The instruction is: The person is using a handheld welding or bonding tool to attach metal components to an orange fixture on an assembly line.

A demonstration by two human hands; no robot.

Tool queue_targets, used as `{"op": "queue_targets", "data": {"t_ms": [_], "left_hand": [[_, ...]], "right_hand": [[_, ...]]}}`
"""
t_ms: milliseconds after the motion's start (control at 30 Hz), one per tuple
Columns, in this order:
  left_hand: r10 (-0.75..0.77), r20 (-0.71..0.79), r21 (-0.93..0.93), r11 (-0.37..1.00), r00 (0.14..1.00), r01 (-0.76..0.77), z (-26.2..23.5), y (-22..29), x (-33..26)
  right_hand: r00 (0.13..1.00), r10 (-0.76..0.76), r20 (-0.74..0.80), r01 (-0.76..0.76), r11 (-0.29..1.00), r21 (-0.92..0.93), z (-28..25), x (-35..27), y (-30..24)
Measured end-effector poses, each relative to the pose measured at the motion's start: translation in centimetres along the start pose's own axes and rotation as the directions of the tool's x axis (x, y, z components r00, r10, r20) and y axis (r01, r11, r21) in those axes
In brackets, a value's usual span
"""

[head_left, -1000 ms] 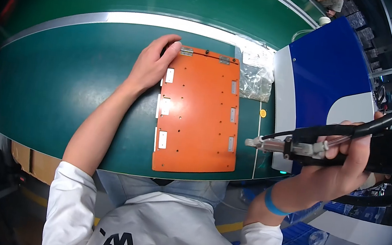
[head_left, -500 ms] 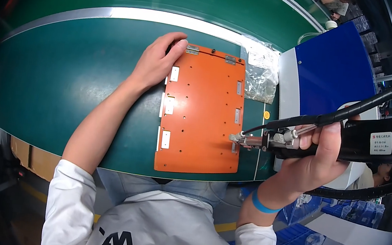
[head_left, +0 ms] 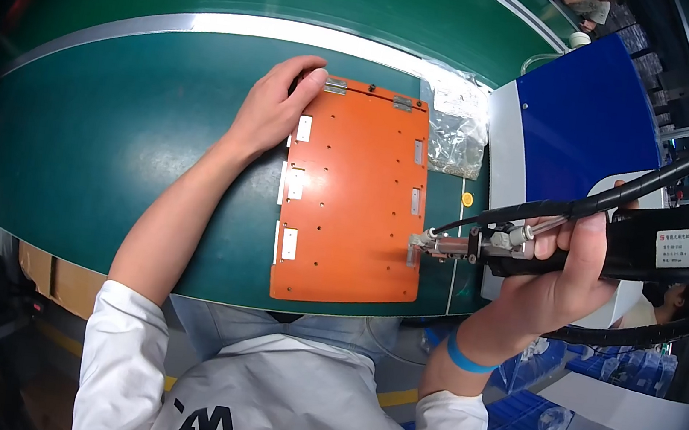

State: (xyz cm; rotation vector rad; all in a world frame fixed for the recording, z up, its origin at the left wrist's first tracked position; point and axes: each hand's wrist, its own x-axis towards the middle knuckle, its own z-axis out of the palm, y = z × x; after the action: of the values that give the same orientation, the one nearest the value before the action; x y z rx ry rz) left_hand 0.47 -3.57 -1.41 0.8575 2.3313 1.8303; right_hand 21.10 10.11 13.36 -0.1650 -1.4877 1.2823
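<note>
An orange panel [head_left: 353,216] with metal hinges at its far edge lies on the green work surface [head_left: 93,158]. Small silver brackets [head_left: 297,183] run along both its long sides. My left hand [head_left: 282,104] grips the panel's far left corner, thumb on top and fingers over the edge. In my right hand [head_left: 567,259] is a black electric screwdriver [head_left: 641,251] with a hose and a metal nose, held nearly sideways. Its tip sits over the nearest bracket on the right side; whether it touches a screw there I cannot make out.
A clear plastic bag [head_left: 458,134] lies beyond the panel's right edge, near a small yellow disc [head_left: 468,199]. A blue and white machine [head_left: 585,116] stands at the right. A black corrugated hose [head_left: 658,180] loops above my right hand. Other people are visible at the far right.
The screwdriver and my right hand have shifted slightly to the right. The panel has slid a few pixels left, with my left hand still on its corner.
</note>
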Motion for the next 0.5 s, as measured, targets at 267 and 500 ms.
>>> {"op": "queue_targets", "data": {"t_ms": [267,500], "left_hand": [[0.680,0.169,-0.076,0.730,0.713,-0.679,0.6,5.1,-2.8],[0.554,0.419,-0.334,0.831,0.719,-0.445,2.3,7.7,-6.0]], "right_hand": [[0.956,-0.035,0.290,-0.056,0.952,0.301,-0.4,2.6,-2.0],[0.947,-0.009,0.321,-0.106,0.935,0.340,1.7,2.9,-2.7]]}}
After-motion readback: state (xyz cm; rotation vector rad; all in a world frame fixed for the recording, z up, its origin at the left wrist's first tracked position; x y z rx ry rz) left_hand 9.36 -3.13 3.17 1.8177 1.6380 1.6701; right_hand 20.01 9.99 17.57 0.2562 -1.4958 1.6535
